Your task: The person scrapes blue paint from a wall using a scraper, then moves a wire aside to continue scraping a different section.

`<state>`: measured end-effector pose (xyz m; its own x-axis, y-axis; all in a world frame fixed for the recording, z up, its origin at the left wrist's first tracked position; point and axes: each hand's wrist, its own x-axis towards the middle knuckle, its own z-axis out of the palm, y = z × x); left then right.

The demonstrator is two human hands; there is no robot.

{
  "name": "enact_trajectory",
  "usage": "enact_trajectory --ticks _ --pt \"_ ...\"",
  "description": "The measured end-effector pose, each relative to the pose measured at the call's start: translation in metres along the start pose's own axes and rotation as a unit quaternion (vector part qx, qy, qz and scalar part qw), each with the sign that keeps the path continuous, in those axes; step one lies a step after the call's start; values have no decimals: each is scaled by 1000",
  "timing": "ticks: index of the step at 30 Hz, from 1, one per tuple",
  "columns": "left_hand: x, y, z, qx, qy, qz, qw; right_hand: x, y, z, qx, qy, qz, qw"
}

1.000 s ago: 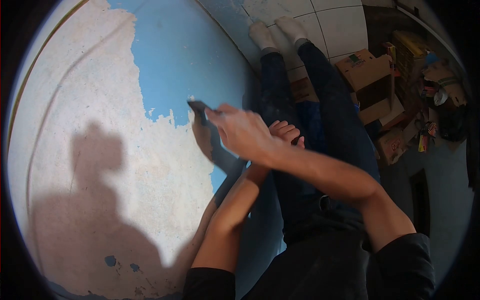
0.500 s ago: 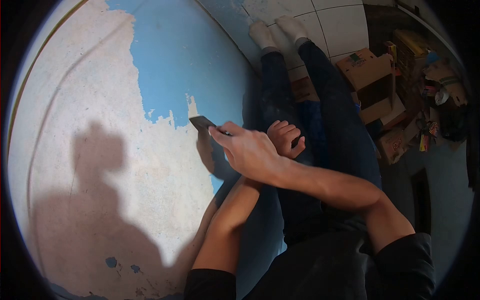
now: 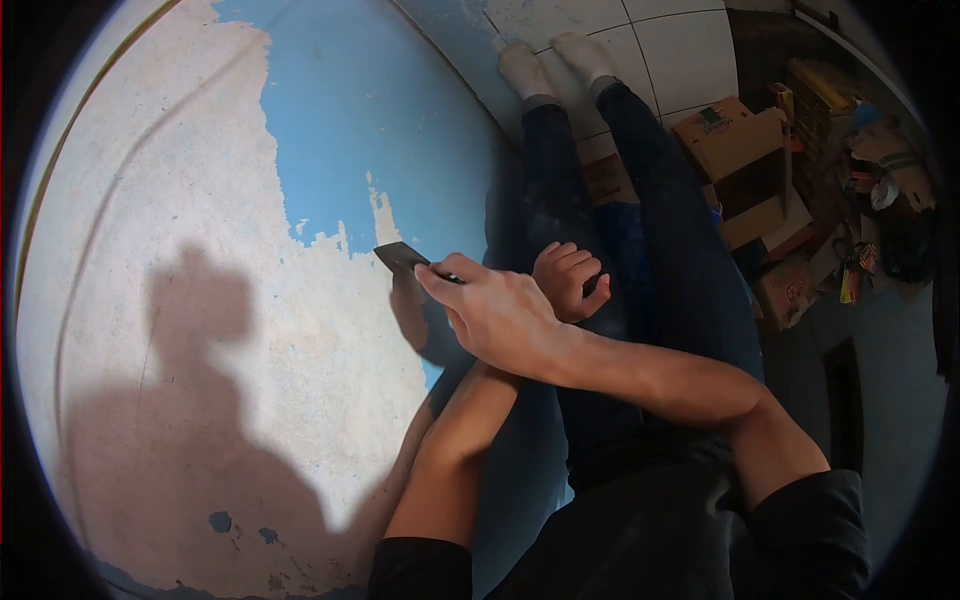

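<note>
My right hand (image 3: 505,315) is closed around the handle of a scraper (image 3: 400,256) with a flat dark blade. The blade's edge lies at the wall (image 3: 330,130), where blue paint borders a pale bare patch (image 3: 300,330). Just above the blade a narrow pale strip (image 3: 383,215) cuts into the blue paint. My left hand (image 3: 570,282) is held in front of my legs with its fingers loosely curled and nothing visible in them. My right forearm crosses over the left one.
My feet in light socks stand on white floor tiles (image 3: 685,55). An open cardboard box (image 3: 730,150) sits right of my legs, with a heap of cartons and clutter (image 3: 865,190) beyond. My shadow (image 3: 200,400) falls across the wall.
The scraper has shifted slightly down and left with my right hand. A bit more pale surface shows above the blade, including a small new chip. My left hand has barely moved.
</note>
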<state>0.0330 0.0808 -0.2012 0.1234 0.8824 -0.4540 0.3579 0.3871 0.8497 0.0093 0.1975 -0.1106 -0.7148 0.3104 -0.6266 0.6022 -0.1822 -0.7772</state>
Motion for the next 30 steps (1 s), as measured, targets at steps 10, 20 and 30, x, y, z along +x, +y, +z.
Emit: enact_trajectory --ticks 10,20,30 --pt "-2 -3 6 13 -12 1 1000 1 -3 3 33 44 -13 998" --pt "-3 -1 9 10 0 -3 1000 30 3 -3 -10 14 -5 1000" --pt "-3 -2 12 -1 -3 -14 1000 10 -14 1 -1 34 -20 999"
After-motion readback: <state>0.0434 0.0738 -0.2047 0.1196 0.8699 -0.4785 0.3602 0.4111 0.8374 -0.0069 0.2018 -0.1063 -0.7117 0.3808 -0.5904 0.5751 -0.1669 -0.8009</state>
